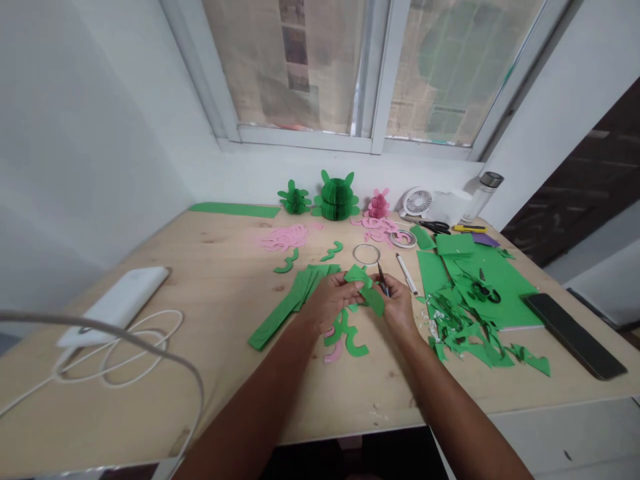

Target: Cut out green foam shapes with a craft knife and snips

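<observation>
My left hand (336,297) pinches a piece of green paper (357,273) between thumb and fingers. On the other side, my right hand (399,305) is closed round a slim dark pointed tool (383,280) whose exact kind I cannot make out. Its fingers also touch the lower end of the green paper. Under my left hand lies a fanned stack of green paper strips (285,313). Curved green cut-outs (356,345) rest on the table below my hands, with a pink curved cut-out (333,352) beside them.
Green scraps (465,333) and black-handled scissors (484,291) lie on green sheets at right, near a black phone (575,333). Honeycomb paper figures (337,197) stand by the wall. A white pen (407,273) and tape roll (403,239) are ahead; a cable (150,347) is left.
</observation>
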### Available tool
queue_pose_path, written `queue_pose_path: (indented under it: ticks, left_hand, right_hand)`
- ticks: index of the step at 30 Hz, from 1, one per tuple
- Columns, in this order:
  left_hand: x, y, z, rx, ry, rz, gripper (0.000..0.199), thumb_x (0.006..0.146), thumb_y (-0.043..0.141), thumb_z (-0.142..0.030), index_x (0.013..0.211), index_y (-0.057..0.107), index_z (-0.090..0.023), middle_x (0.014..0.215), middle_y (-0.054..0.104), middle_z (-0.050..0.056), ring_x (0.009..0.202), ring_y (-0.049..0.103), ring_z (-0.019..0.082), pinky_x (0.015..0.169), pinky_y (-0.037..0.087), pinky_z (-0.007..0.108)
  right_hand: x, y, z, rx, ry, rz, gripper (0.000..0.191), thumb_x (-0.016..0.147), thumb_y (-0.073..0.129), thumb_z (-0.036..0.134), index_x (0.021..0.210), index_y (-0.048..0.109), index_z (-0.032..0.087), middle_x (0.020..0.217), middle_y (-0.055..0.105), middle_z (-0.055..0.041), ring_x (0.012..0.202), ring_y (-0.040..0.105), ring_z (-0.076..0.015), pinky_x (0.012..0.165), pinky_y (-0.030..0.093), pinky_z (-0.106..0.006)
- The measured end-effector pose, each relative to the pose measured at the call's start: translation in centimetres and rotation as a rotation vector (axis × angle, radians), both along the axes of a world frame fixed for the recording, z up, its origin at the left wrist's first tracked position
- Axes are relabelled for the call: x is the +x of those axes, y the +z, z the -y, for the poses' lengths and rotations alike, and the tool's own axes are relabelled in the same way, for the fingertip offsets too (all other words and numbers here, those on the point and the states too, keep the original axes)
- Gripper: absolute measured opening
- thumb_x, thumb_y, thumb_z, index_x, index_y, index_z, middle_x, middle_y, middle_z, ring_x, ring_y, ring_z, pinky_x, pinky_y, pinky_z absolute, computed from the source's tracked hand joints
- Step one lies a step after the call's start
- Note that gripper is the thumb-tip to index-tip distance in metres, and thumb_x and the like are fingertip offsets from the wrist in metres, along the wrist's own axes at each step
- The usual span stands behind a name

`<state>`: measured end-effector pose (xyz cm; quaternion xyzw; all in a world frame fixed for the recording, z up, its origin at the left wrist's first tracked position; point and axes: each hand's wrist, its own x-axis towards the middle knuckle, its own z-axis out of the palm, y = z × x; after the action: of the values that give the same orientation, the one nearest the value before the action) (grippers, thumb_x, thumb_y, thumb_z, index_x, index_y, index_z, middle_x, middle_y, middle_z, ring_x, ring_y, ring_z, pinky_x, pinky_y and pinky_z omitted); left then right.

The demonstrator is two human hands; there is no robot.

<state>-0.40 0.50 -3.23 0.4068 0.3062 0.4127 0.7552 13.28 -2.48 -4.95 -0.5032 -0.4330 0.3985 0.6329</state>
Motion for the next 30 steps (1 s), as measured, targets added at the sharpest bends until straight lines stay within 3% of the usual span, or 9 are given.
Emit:
queue_pose_path:
  ticks: [5, 10, 16, 21, 25, 30]
  left_hand:
    - [0.0, 0.3, -0.2, -0.012, 0.150, 0.087, 0.024, 0.058, 0.083, -0.025, 0.074, 0.068, -0.014, 0.075, 0.073, 0.006, 0.075, 0.068, 0.019, 0.077, 0.052, 0.032]
    - [0.0, 1.0, -0.4, 0.012, 0.302, 0.145, 0.021, 0.057, 0.081, -0.022, 0.069, 0.067, -0.014, 0.070, 0.070, 0.003, 0.068, 0.066, 0.016, 0.073, 0.052, 0.030]
    - [-0.3, 1.3, -0.4, 0.049, 0.306, 0.186, 0.019, 0.056, 0.081, -0.021, 0.067, 0.068, -0.014, 0.068, 0.069, 0.002, 0.068, 0.065, 0.015, 0.078, 0.052, 0.032]
    - [-0.2, 1.2, -0.4, 0.062, 0.281, 0.190, 0.018, 0.056, 0.082, -0.022, 0.067, 0.069, -0.014, 0.069, 0.069, 0.002, 0.067, 0.064, 0.015, 0.077, 0.052, 0.032]
    - [-0.1, 1.3, -0.3, 0.088, 0.292, 0.194, 0.018, 0.057, 0.081, -0.023, 0.067, 0.069, -0.013, 0.069, 0.070, 0.003, 0.067, 0.063, 0.015, 0.076, 0.051, 0.031]
    - [0.1, 1.5, 0.0, 0.111, 0.273, 0.182, 0.020, 0.059, 0.081, -0.025, 0.066, 0.068, -0.012, 0.064, 0.066, 0.002, 0.059, 0.058, 0.013, 0.062, 0.048, 0.027]
  right_hand:
    - [-0.1, 0.4, 0.3, 0.019, -0.029, 0.086, 0.020, 0.069, 0.068, 0.034, 0.079, 0.063, 0.017, 0.068, 0.059, 0.0003, 0.058, 0.048, -0.0134, 0.055, 0.039, -0.026]
    - [-0.4, 0.5, 0.6, 0.019, 0.042, 0.194, 0.019, 0.075, 0.062, 0.036, 0.073, 0.058, 0.018, 0.057, 0.042, 0.0055, 0.052, 0.035, -0.0107, 0.048, 0.028, -0.023]
    - [-0.7, 0.8, 0.9, -0.023, 0.183, 0.147, 0.035, 0.079, 0.060, 0.051, 0.067, 0.055, 0.019, 0.052, 0.033, 0.0069, 0.047, 0.025, -0.0093, 0.043, 0.017, -0.024]
    - [-0.7, 0.7, 1.1, -0.048, 0.262, 0.094, 0.047, 0.080, 0.057, 0.064, 0.074, 0.060, 0.017, 0.047, 0.030, 0.0085, 0.042, 0.022, -0.0083, 0.042, 0.013, -0.025]
    - [-0.7, 0.3, 1.1, -0.063, 0.289, 0.018, 0.051, 0.082, 0.053, 0.066, 0.076, 0.062, 0.016, 0.045, 0.037, 0.0072, 0.040, 0.025, -0.0082, 0.040, 0.014, -0.024]
    - [-1.0, 0.3, 1.3, -0.085, 0.319, -0.067, 0.048, 0.083, 0.054, 0.063, 0.076, 0.063, 0.016, 0.047, 0.041, 0.0061, 0.039, 0.026, -0.0074, 0.038, 0.014, -0.023]
